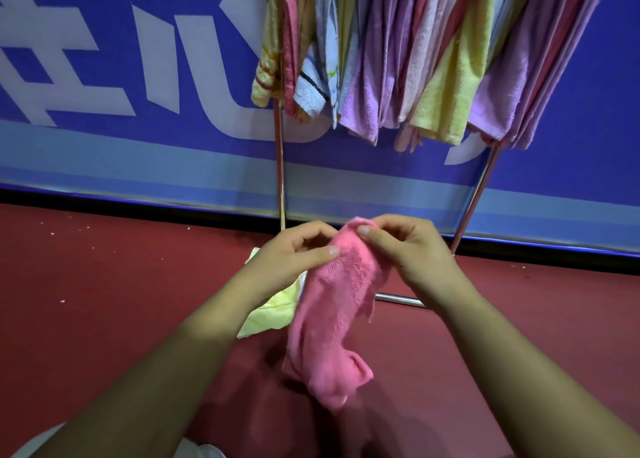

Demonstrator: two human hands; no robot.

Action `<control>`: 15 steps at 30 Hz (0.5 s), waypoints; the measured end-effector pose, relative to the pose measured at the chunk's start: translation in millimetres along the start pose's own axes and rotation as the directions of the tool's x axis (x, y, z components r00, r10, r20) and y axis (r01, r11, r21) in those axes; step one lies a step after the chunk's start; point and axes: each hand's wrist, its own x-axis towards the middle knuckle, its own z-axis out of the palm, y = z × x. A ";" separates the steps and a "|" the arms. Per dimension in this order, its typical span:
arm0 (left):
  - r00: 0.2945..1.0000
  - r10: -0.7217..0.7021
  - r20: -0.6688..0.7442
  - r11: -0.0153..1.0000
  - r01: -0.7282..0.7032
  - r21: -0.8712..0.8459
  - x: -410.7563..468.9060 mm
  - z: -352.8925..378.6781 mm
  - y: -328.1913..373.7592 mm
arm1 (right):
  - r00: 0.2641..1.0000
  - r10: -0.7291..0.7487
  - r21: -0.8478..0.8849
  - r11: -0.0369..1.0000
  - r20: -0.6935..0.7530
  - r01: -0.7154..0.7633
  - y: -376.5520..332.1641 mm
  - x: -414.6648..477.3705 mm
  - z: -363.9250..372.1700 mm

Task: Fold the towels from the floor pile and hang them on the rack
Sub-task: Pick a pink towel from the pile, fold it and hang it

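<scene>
A pink towel hangs crumpled in front of me, held by its top edge. My left hand pinches that edge from the left and my right hand pinches it from the right, thumbs on top. Below my left hand a pale yellow towel lies on the red floor, partly hidden by my arm and the pink towel. The metal rack stands just behind, its top out of view, loaded with several hanging towels in purple, yellow, pink and blue.
A blue banner wall with white lettering runs behind the rack. The rack's right leg slants down to a foot bar on the red floor. Small white specks dot the floor at left.
</scene>
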 end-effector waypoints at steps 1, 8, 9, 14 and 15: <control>1.000 0.002 0.019 1.000 -0.001 -0.023 -0.2 2.7 0.1 | 1.000 0.004 -0.025 1.000 0.017 -0.003 0.0 -1.3 2.1; 0.981 0.114 -0.160 0.972 -0.077 0.223 0.5 15.1 -4.6 | 0.991 -0.003 -0.089 0.996 0.135 0.015 -2.9 -3.4 6.6; 0.973 0.136 -0.185 0.968 -0.091 0.234 0.7 15.2 -4.1 | 0.988 0.002 -0.094 0.995 0.153 0.013 -2.0 -2.7 5.9; 0.887 0.167 -0.431 0.984 -0.124 0.126 9.7 2.3 4.9 | 0.960 0.120 -0.346 0.938 0.253 -0.026 15.3 5.0 -8.8; 0.859 0.152 -0.489 0.988 -0.127 0.085 10.4 -3.1 6.6 | 0.954 0.156 -0.440 0.897 0.255 -0.029 19.6 6.1 -13.4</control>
